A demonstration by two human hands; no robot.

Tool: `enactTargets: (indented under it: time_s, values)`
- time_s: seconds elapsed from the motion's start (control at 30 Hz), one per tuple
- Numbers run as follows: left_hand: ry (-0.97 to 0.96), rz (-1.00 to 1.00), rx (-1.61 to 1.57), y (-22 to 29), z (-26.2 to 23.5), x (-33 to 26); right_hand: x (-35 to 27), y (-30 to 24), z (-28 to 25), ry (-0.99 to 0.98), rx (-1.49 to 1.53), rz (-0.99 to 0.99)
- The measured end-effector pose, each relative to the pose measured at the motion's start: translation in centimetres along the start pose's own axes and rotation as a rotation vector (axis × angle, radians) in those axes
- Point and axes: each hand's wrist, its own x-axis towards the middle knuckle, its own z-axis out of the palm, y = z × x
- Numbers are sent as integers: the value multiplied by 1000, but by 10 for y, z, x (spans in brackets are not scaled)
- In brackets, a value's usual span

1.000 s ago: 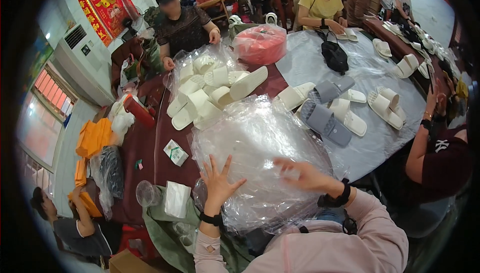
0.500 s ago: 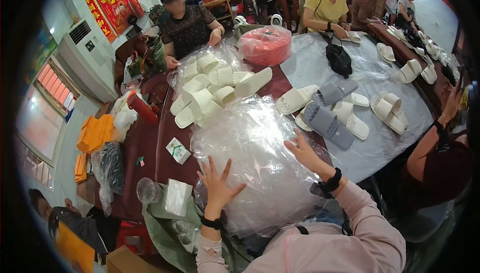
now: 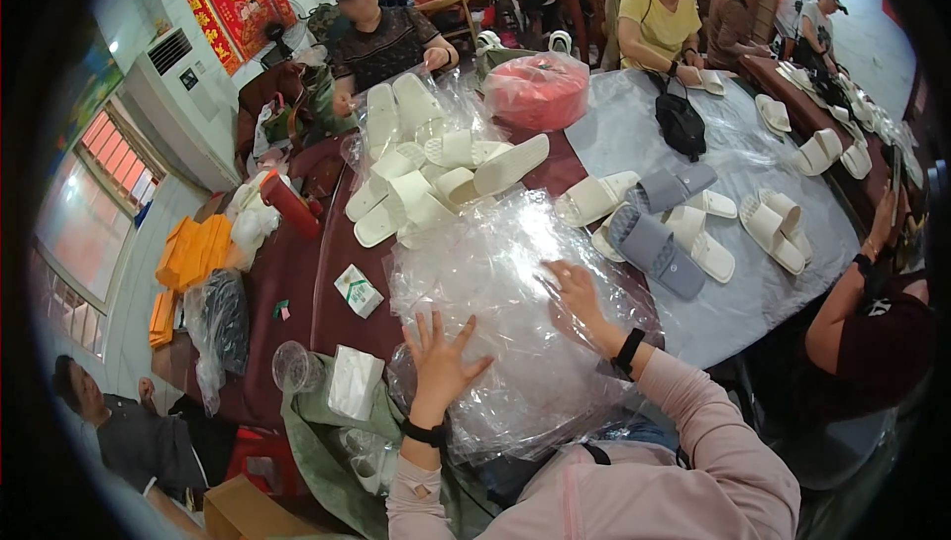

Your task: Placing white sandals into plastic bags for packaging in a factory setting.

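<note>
Left hand: the left hand [image 3: 443,367] is released, palm down with fingers splayed, on the near-left part of the stack of clear plastic film [image 3: 515,337]; nothing is pinched.
Right hand: the right hand [image 3: 581,294] is loosely unfolded over the right half of the stack, fingers angled toward its far side, no film gathered in it; whether the fingertips press or merely skim, I cannot tell.
Film stack: it lies on the dark red table cover [image 3: 337,243] directly before the person, its near edge reaching the lap.
Done on the film: the layers are spread wide and, by my judgement, the middle is mostly flattened.
Left on the film: the rims look crumpled and uneven, and no single layer is lifted from the rest.
Cream slipper heap: the heap of cream slippers [image 3: 401,198] sits just beyond the stack, to its far left, loosely piled, with more clear film around its far end.
Co-worker: a person in a dark top [image 3: 381,50] is beyond that heap, hands near this film.
Gray slippers: two gray slippers [image 3: 654,253] lie right of the stack among cream ones, uncovered, on the silvery gray sheet [image 3: 783,307].
Left of the stack: a small white-and-green box [image 3: 358,291] and, nearer the person, a white tissue packet [image 3: 354,381], both apart from the hands.
</note>
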Motion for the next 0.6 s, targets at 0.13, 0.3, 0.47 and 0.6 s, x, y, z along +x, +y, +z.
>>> enactTargets:
  time_s: [0.13,0.3,0.47,0.6]
  values:
    - [14,0,-40,-7,8,-4,15,-16,-1,-246,338,-124]
    - [134,1,-139,-18,9,-2,21,-34,-3,-451,-62,-123]
    - [748,-153,-221,-69,-32,17,14,-45,15,-468,-135,-158]
    - [1092,16,273,-15,-102,58,14,-34,14,-517,-153,-91]
